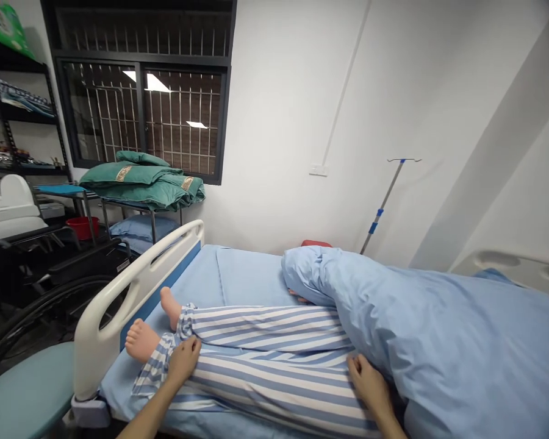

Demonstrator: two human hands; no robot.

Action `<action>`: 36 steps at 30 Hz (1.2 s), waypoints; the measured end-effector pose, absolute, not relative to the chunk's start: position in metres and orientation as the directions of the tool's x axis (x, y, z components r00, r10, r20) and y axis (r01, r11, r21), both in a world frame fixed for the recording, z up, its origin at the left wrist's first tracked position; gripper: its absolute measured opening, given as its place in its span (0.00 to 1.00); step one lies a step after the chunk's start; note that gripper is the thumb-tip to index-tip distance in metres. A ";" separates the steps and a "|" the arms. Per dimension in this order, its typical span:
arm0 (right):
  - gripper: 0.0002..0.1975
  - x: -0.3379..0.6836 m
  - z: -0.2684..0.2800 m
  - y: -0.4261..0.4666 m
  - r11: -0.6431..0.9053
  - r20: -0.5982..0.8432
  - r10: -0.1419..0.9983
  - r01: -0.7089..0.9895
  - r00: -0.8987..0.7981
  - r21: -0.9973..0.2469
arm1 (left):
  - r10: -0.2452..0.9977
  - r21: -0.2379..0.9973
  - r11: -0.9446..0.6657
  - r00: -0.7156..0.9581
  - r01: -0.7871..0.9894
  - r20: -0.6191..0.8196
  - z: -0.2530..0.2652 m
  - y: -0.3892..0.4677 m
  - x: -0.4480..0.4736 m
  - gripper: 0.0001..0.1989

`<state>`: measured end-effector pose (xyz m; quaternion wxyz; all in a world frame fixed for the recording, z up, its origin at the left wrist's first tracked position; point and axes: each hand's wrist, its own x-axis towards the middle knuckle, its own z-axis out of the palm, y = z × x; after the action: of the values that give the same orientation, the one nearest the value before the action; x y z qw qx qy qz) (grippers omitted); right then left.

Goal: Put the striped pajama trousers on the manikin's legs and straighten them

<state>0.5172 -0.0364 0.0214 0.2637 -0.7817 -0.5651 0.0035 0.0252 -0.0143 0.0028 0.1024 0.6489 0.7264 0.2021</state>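
Observation:
A care manikin lies on its back on the bed, wearing blue-and-white striped pajama trousers (274, 378). Its two bare feet (141, 341) point toward the footboard. My left hand (183, 360) is closed on the trouser leg just above the nearer ankle, fingers curled into the cloth. Farther up the same leg, my right hand (369, 384) is closed at the trouser fabric, right beside the edge of a light blue quilt (421, 335). The quilt is folded back and covers the upper body. A bit of the manikin's hand (298, 297) shows under its far edge.
A cream footboard (132, 292) closes the bed's left end, with a teal stool (32, 390) and a wheelchair (50, 305) beyond it. Green folded bedding (141, 180) sits on a rack under the window. An IV pole (384, 201) stands behind the bed.

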 end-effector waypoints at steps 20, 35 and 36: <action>0.17 0.391 0.016 -0.088 -0.151 0.316 0.932 0.983 0.178 -0.108 | 0.970 0.469 0.073 -0.171 0.880 0.171 0.015 -0.064 -0.058 0.23; 0.17 0.234 -0.001 -0.088 0.161 0.367 0.927 0.968 -0.081 -0.192 | 1.000 0.336 0.005 -0.011 0.942 0.014 0.024 -0.085 -0.084 0.30; 0.18 0.230 -0.003 -0.088 0.152 0.353 0.932 0.970 -0.078 -0.188 | 1.000 0.311 -0.002 0.005 0.950 -0.009 0.025 -0.085 -0.086 0.30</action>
<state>0.2301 -0.0885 -0.0026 0.1988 -0.6493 -0.7325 -0.0479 -0.0856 -0.0855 0.0254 0.1151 0.6994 0.6971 0.1079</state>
